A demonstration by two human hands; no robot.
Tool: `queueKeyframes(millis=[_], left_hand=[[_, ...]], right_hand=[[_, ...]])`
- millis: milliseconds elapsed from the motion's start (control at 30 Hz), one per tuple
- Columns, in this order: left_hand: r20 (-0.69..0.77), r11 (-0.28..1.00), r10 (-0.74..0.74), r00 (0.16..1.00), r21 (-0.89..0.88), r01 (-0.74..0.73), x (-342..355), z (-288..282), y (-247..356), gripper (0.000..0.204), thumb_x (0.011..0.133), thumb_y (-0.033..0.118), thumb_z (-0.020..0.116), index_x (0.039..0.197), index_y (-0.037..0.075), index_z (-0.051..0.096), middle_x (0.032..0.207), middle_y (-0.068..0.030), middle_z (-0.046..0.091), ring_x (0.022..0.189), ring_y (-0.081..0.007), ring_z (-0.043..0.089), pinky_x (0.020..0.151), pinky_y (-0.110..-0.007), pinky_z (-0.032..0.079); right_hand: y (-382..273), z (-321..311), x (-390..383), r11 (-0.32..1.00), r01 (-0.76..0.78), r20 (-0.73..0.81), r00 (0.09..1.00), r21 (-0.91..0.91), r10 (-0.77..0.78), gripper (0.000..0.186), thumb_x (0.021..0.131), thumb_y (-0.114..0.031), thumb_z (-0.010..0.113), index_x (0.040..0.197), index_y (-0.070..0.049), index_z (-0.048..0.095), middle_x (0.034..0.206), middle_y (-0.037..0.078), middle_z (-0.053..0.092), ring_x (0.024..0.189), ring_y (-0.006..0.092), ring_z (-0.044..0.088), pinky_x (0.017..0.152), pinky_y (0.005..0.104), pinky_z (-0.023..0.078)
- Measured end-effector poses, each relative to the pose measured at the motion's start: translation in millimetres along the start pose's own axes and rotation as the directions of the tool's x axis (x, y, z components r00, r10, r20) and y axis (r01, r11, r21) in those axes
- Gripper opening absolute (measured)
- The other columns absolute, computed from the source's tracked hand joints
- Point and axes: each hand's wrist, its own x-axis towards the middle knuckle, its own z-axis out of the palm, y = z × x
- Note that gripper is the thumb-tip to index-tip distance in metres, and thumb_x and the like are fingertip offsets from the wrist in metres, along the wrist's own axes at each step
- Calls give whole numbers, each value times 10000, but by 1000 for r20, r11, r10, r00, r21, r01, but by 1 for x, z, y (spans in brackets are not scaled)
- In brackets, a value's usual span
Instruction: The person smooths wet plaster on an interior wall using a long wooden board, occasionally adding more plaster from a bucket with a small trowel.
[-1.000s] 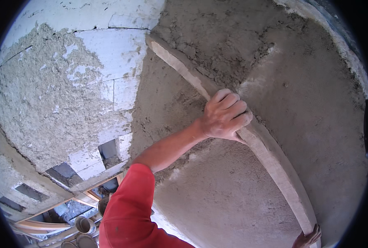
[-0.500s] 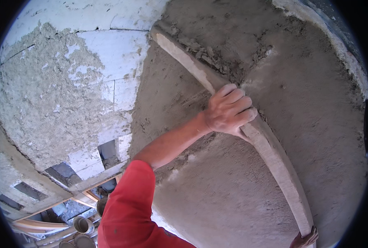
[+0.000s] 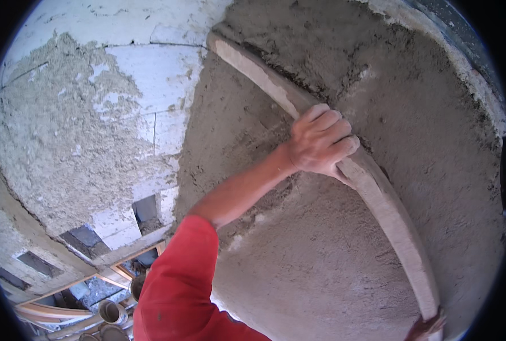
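Observation:
A long wooden screed board, coated with dried mortar, lies slantwise against wet grey mortar on the wall. Its outline looks bowed in this wide view. My left hand is closed around the board near its middle, knuckles up, the bare forearm coming out of a red sleeve. Near the lower right rim my right hand grips the board's lower end; only part of that hand shows. A ridge of loose mortar has gathered along the board's upper edge.
White blocks form the wall at left, partly covered by rough mortar. Dark rectangular openings sit below them. At lower left, buckets stand by wooden poles and frames. A pale rough edge borders the mortar at upper right.
The board has slid slightly up and to the right across the mortar, with both hands still on it. The left arm has followed.

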Motion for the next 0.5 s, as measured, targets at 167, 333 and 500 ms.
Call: queueKeyframes(millis=[167, 333, 500], left_hand=[[46, 998, -64, 997, -1, 64, 10, -8, 2, 668, 476, 750, 734, 710, 159, 527, 672, 10, 509, 670, -177, 535, 648, -345, 411], [84, 997, -76, 994, 14, 75, -5, -15, 12, 664, 475, 741, 742, 715, 162, 521, 683, 14, 501, 681, -165, 526, 644, -344, 417], [28, 997, -75, 997, 19, 75, -32, -19, 31, 660, 514, 764, 708, 721, 169, 508, 656, 15, 474, 650, -155, 500, 634, -342, 432]], right_hand=[[1, -3, 3, 999, 24, 66, 998, -30, -22, 476, 792, -496, 659, 1057, -103, 607, 969, 87, 620, 923, 344, 577, 881, 575, 369], [4, -5, -16, 994, 46, 107, 994, -103, -35, 407, 772, -402, 710, 1050, -122, 609, 980, 80, 622, 915, 317, 584, 902, 560, 376], [-4, -3, -31, 1000, 8, 52, 999, -26, -7, 399, 761, -372, 723, 1041, -115, 605, 957, 91, 619, 877, 320, 577, 860, 534, 393]])
